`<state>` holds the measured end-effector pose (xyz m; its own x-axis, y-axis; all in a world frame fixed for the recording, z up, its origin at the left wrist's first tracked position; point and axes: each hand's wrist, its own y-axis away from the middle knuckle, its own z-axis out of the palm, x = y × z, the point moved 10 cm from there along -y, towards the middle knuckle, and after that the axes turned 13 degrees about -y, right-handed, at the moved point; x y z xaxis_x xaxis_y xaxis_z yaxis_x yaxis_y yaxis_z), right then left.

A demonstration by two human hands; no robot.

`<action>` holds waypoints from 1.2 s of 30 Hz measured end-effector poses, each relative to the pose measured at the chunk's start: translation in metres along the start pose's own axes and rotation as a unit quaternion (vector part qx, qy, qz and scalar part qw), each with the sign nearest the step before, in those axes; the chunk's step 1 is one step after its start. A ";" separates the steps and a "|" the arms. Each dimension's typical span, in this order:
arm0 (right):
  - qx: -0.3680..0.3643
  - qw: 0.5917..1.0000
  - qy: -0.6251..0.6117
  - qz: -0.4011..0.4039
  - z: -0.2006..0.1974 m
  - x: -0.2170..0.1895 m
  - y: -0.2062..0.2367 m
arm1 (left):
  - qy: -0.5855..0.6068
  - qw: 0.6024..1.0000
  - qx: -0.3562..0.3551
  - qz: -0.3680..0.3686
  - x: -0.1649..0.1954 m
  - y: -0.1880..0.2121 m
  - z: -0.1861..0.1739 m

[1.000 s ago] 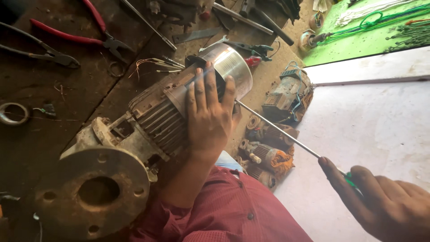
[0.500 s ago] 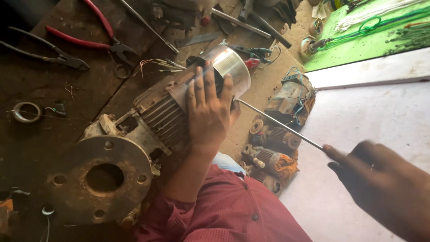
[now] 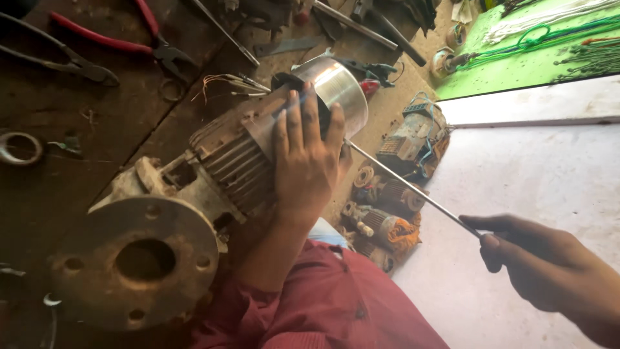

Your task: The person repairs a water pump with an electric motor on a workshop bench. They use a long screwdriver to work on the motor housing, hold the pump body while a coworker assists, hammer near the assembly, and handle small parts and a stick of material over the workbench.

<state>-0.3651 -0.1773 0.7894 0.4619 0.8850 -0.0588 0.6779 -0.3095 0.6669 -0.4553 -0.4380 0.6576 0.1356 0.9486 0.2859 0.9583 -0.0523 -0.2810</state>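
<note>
An old finned electric motor [image 3: 226, 161] with a rusty round flange [image 3: 139, 262] lies on a dark wooden bench. Its far end wears a shiny metal cover [image 3: 336, 87]. My left hand [image 3: 309, 158] lies flat on the motor body beside that cover, fingers spread. My right hand [image 3: 542, 271] grips the handle of a long screwdriver [image 3: 407, 187], whose thin shaft runs up-left to the motor's side, just below the cover. Bare copper wire ends [image 3: 223, 81] stick out near the cover.
Red-handled pliers [image 3: 129, 42] and dark pliers [image 3: 61, 58] lie at the bench's far left. A metal ring [image 3: 19, 148] sits at the left edge. Several wound motor parts [image 3: 387, 207] lie below the bench. A green surface [image 3: 523, 58] with cords is at top right.
My right hand has slid up along the screwdriver toward the motor and now hides the green handle. The left hand stays on the motor. The view has shifted slightly.
</note>
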 end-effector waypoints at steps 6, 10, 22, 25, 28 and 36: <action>0.142 0.920 0.266 -0.249 -0.006 -0.048 0.041 | 0.006 1.000 0.011 0.005 0.004 0.003 -0.012; 0.146 0.729 0.536 -0.401 0.031 -0.048 0.079 | 0.017 1.000 0.005 0.009 0.006 0.002 -0.011; -0.038 0.883 0.412 -0.223 0.029 0.001 0.019 | -0.007 1.000 -0.016 0.025 -0.001 -0.004 0.005; 0.011 0.950 0.291 -0.112 0.020 0.016 0.011 | -0.007 1.000 -0.017 0.024 -0.001 -0.002 0.006; 0.026 0.995 -0.032 0.089 0.024 0.049 0.011 | -0.019 1.000 0.002 0.014 0.000 0.002 0.000; 0.100 0.985 0.082 -0.110 0.005 -0.002 0.029 | 0.010 1.000 0.005 -0.011 0.009 0.006 -0.009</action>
<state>-0.3434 -0.1901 0.8055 0.2036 0.9776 -0.0536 0.8583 -0.1519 0.4901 -0.4459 -0.4326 0.6663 0.1192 0.9432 0.3102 0.9585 -0.0278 -0.2836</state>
